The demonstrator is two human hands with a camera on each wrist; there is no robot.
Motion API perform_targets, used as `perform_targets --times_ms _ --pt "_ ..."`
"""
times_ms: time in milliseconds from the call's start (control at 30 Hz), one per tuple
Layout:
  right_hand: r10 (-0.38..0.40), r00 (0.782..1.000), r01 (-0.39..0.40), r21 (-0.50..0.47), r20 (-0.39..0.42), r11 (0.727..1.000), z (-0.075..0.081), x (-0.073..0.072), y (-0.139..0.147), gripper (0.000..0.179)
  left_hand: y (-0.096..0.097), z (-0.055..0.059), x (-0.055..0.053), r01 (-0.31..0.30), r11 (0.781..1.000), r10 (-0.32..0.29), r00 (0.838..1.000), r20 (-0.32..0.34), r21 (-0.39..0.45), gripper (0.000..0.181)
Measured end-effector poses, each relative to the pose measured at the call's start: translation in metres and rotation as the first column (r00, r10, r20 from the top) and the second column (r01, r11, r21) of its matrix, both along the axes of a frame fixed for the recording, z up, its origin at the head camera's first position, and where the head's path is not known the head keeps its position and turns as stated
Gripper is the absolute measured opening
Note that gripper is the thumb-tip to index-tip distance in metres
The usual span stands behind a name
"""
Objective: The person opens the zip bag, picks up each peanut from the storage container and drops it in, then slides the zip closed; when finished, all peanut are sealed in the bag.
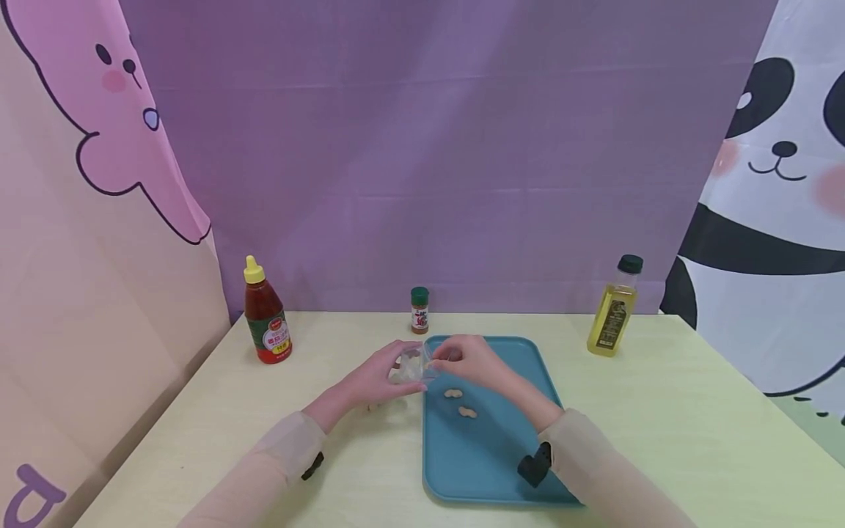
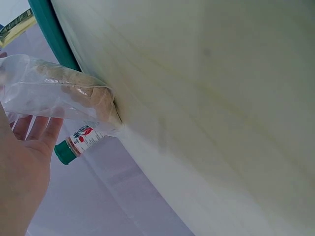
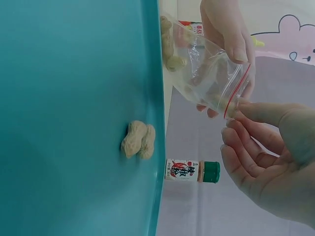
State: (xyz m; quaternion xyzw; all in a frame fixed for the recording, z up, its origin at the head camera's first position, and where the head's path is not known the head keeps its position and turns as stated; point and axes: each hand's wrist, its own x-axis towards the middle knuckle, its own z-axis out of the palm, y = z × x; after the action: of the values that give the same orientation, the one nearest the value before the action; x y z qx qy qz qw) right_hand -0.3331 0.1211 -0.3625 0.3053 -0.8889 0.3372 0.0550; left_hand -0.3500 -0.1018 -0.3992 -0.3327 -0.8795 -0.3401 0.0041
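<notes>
My left hand (image 1: 383, 375) holds a clear zip bag (image 3: 209, 73) between thumb and fingers, over the left edge of a blue tray (image 1: 478, 469). Peanuts (image 2: 93, 93) fill the bag's lower end, and its mouth with the red seal line faces right. At that mouth, my right hand (image 1: 474, 359) has thumb and fingertips pinched on what looks like a peanut (image 3: 228, 106), partly hidden by the plastic and the thumb. Two peanuts lie apart on the tray, one farther back (image 1: 452, 394) and one nearer (image 1: 467, 412).
A ketchup bottle (image 1: 268, 315) with a yellow cap stands at the back left. Behind the hands is a small green-capped spice jar (image 1: 419, 314). An oil bottle (image 1: 614, 315) stands at the back right. All are on the pale table (image 1: 686, 440) before a purple backdrop.
</notes>
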Motion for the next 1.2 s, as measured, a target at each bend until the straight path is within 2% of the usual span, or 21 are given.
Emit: perform_targets --times_ms 433,767,900,1200 --pt "-0.005 1.0 0.005 0.003 -0.001 1.0 0.001 0.004 -0.002 0.017 0.0 0.0 0.0 0.0 1.0 0.0 1.0 0.0 0.003 0.075" --pt "-0.024 0.999 0.026 -0.058 0.042 0.998 -0.001 0.0 0.011 0.018 0.001 0.0 -0.001 -0.013 1.0 0.013 1.0 0.0 -0.01 0.076" --pt "-0.004 0.998 0.009 -0.081 0.069 0.997 -0.007 -0.003 0.02 0.022 0.001 0.0 -0.001 -0.027 0.999 0.027 1.0 0.006 -0.023 0.075" --pt "-0.017 0.988 0.018 -0.009 0.156 1.0 -0.025 -0.01 0.032 0.024 0.001 0.001 0.0 -0.022 1.0 0.022 1.0 0.003 -0.017 0.075"
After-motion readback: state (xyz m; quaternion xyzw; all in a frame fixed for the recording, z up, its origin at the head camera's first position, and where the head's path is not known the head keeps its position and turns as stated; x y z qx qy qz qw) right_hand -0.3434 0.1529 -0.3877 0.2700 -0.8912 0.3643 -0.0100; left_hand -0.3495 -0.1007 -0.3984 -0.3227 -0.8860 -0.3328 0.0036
